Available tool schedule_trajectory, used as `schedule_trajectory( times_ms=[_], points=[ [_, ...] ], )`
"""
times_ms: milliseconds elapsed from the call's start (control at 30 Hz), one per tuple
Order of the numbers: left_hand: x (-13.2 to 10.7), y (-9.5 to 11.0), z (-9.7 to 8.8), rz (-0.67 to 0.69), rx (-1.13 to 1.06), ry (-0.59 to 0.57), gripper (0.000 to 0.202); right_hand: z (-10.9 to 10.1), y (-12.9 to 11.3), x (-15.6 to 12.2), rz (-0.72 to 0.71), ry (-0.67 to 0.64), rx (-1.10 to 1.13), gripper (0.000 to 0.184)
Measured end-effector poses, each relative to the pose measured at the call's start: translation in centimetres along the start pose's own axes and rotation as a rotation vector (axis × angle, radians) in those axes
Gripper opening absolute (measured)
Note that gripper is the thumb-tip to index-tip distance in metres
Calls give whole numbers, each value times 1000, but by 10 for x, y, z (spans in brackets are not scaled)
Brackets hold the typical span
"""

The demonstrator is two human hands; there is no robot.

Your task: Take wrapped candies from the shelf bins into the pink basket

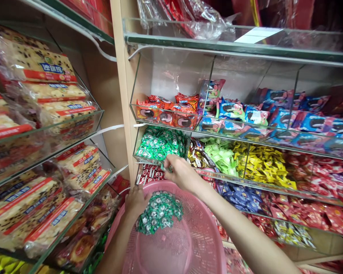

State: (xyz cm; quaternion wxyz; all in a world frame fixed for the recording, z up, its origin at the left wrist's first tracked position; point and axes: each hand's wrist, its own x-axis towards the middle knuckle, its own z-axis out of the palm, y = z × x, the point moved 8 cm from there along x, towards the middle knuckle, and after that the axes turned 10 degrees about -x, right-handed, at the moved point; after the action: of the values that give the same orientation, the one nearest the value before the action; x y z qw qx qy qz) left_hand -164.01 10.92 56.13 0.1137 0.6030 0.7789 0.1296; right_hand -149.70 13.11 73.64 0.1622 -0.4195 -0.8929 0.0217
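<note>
My left hand [135, 203] grips the far rim of a pink plastic basket [200, 243], fingers curled over its edge. A pile of green wrapped candies [159, 211] lies inside the basket near that hand. My right hand [181, 173] reaches to the front lip of a clear bin of the same green candies [160, 142], fingers pinched on a few green wrappers at the bin's edge.
Clear bins along the shelf hold brown, light green, yellow and red candies [263, 163]. The shelf above carries red and blue snack packets [231, 110]. Left shelves hold wrapped cake bars [54, 95]. A wooden upright [124, 95] divides the two units.
</note>
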Motion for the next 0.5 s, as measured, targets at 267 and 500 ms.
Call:
schedule_trajectory(
  times_ms=[267, 500],
  points=[
    [-2, 2, -3, -8, 9, -2, 49, 132, 71, -82, 185, -258, -39, 20],
    [-1, 11, -2, -3, 28, -20, 48, 153, 79, -96, 201, -310, -238, 35]
  ],
)
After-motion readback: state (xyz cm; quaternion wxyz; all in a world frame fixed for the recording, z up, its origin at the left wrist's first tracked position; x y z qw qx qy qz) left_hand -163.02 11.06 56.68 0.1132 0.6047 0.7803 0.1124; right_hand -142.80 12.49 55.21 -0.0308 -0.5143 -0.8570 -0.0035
